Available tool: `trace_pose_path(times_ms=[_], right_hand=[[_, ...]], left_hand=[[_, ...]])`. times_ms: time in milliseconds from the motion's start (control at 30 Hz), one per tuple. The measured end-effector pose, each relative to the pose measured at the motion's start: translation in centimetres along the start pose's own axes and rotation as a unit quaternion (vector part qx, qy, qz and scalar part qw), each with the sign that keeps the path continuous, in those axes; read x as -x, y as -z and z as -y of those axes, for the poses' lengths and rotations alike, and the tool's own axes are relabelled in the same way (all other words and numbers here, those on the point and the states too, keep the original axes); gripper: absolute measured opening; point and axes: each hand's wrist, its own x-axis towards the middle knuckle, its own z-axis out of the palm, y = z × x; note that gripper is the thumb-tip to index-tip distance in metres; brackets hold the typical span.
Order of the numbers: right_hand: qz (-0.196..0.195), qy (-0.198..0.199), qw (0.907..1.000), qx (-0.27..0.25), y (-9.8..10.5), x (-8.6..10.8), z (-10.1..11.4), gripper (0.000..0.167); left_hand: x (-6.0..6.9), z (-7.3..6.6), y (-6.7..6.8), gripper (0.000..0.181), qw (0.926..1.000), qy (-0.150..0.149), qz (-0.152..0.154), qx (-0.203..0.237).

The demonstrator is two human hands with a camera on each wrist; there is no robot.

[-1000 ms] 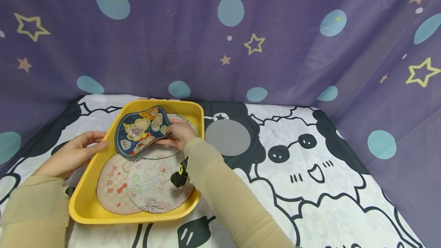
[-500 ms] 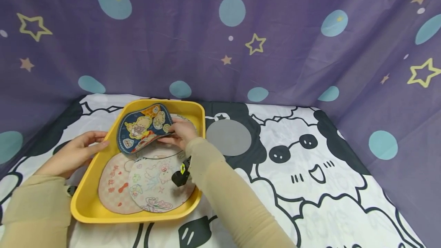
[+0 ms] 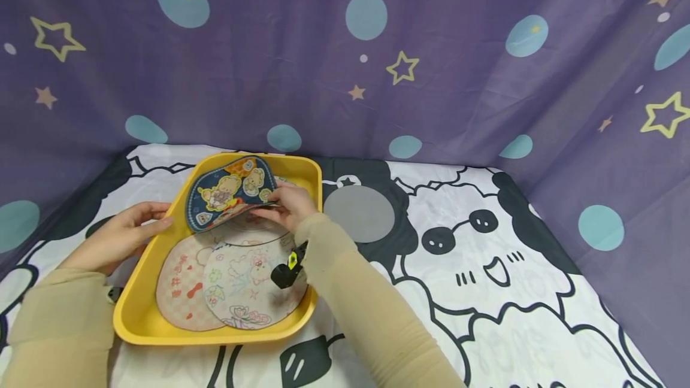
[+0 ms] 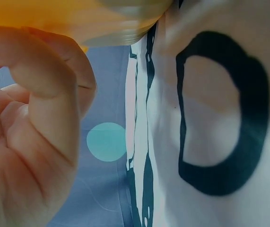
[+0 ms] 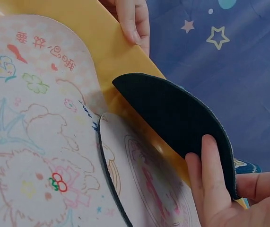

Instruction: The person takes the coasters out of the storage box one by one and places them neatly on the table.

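A bent dark blue mat (image 3: 223, 193) with cartoon bears is pinched at its right edge by the right hand (image 3: 291, 205); in the right wrist view its dark underside (image 5: 172, 113) faces the camera, fingers beneath. It tilts above the back of a yellow tray (image 3: 135, 331). Below it lie a pale mat (image 3: 248, 229), a white mat with drawings (image 3: 248, 286) and a pink checked mat (image 3: 180, 286), overlapping. At the tray's left rim, the left hand (image 3: 126, 235) grips the edge with thumb and fingers; the left wrist view shows those fingers curled against the tray's underside.
A grey disc (image 3: 359, 214) lies on the cloth just right of the tray. The black and white cartoon cloth (image 3: 485, 268) covers the surface, and a purple curtain (image 3: 302, 52) with stars hangs behind and at the sides.
The blue mat has risen slightly and shifted right, with the right hand still pinching it. The left hand keeps its hold on the tray rim. The whole view has shifted a little.
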Motion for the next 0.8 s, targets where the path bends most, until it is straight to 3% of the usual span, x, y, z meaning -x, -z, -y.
trace_pose_path(times_ms=[800], right_hand=[[0.022, 0.0, 0.9995, -0.025, 0.9, 1.4, 1.5, 0.049]], left_hand=[[-0.1, 0.0, 0.0, 0.068, 1.0, -0.001, -0.001, -0.002]])
